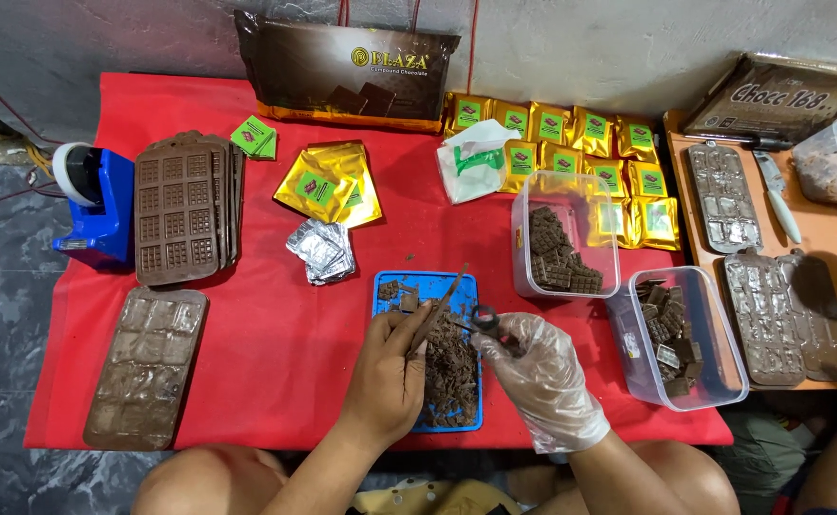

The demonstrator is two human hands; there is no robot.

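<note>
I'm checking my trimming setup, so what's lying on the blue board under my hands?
On the blue board lies a heap of brown chocolate trimmings and a few small pieces. The left hand and gloved right hand cover its lower part.

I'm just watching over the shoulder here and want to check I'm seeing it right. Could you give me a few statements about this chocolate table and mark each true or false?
1. The right hand wears a clear plastic glove. True.
2. The left hand wears a glove too. False: it is bare, and it holds a thin strip of chocolate.
3. The chocolate scraps lie on a blue tray. True.
4. The cloth covering the table is green. False: it is red.
5. The tape dispenser sits at the right edge. False: it is at the left edge, beside the stack of brown moulds.
6. Gold packets lie in rows near the wall. True.
</note>
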